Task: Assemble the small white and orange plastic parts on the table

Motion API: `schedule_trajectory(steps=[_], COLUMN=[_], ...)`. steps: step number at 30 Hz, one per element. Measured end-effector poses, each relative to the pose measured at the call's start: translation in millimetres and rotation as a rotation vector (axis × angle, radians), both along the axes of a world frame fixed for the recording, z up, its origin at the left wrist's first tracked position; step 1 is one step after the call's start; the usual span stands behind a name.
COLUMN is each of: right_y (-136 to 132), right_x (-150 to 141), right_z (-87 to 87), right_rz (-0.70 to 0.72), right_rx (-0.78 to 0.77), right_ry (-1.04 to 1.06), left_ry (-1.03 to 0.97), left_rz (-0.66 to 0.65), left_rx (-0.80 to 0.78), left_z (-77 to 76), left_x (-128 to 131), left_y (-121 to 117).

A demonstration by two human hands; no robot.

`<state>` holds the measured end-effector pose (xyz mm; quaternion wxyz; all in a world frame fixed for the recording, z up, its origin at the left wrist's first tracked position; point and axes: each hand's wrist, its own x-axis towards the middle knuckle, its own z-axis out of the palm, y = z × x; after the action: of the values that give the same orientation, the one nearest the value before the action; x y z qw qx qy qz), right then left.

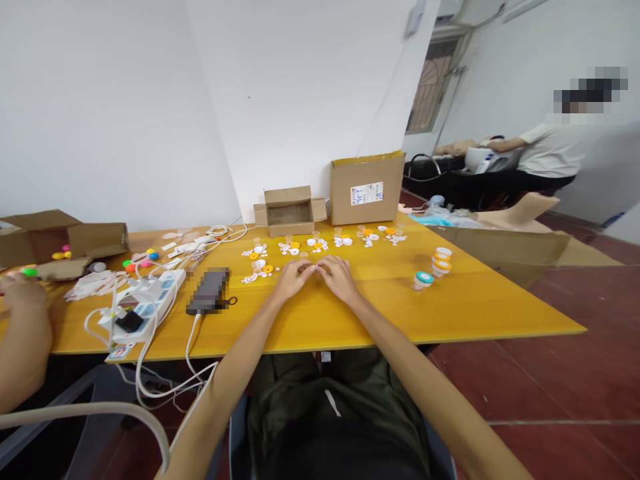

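My left hand (pixel 294 278) and my right hand (pixel 339 277) meet above the middle of the table, fingers curled and thumbs close together. Something tiny and pale is at the fingertips, too small to make out. Just behind my left fingers shows the rim of a small clear cup (pixel 304 256); I cannot tell whether the hand grips it. Beyond my hands lie groups of small parts: white dotted pieces (pixel 250 279), orange rings (pixel 269 269), white discs (pixel 347 241) and clear cups (pixel 339 232). To the right stand a teal-lidded clear jar (pixel 423 280) and a stack of orange-ringed jars (pixel 441 262).
An open small carton (pixel 290 212) and a taped cardboard box (pixel 367 189) stand along the wall. Left are a phone (pixel 209 290), a power strip (pixel 153 310) with cables, and another person's hand (pixel 23 290) by a carton. Another person (pixel 555 150) sits far right.
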<state>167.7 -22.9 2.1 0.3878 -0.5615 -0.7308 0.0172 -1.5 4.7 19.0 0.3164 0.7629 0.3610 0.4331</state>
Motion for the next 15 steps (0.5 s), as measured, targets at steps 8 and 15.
schedule_trajectory(steps=[8,15], right_y=[-1.1,-3.3], right_x=[-0.8,-4.3], right_z=[1.8,1.9], right_rz=[0.027,0.003], right_rx=[-0.011,-0.023], right_ry=[0.021,-0.008], left_ry=[-0.025,-0.066], left_rz=[-0.026,-0.045], left_rx=[-0.041,-0.032], left_z=[-3.4,-4.0], left_x=[-3.0,-2.5], left_y=[7.7,8.7])
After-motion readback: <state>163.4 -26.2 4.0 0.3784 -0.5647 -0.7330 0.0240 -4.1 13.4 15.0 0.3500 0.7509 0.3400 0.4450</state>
